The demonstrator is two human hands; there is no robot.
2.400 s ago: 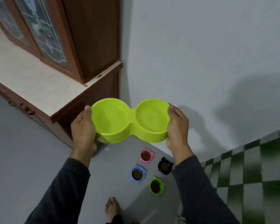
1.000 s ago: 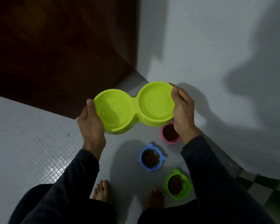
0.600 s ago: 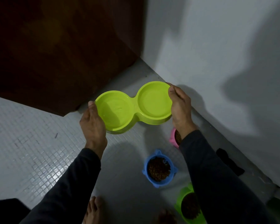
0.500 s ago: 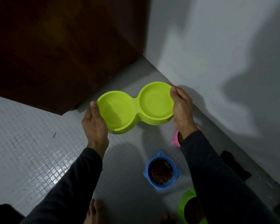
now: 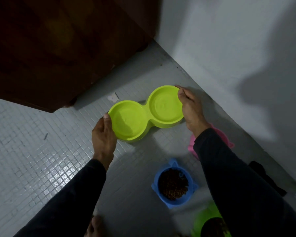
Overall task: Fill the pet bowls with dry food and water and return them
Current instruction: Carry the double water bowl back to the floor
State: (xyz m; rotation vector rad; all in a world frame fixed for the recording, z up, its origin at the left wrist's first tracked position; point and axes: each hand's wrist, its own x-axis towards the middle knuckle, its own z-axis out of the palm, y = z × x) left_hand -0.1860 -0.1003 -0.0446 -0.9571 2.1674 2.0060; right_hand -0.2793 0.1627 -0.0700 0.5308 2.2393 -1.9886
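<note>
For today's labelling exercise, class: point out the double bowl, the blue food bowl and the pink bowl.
double bowl (image 5: 164,106), head view, floor of its right basin.
blue food bowl (image 5: 156,177), head view, left rim.
pink bowl (image 5: 191,144), head view, left edge beside the sleeve.

One lime double bowl (image 5: 146,113), three small food bowls (image 5: 173,184), two hands (image 5: 103,135).

Lime-green double bowl (image 5: 146,115), blue bowl (image 5: 173,201), pink bowl (image 5: 191,145), grey mosaic-tiled floor (image 5: 32,159), dark brown cabinet (image 5: 58,40).
</note>
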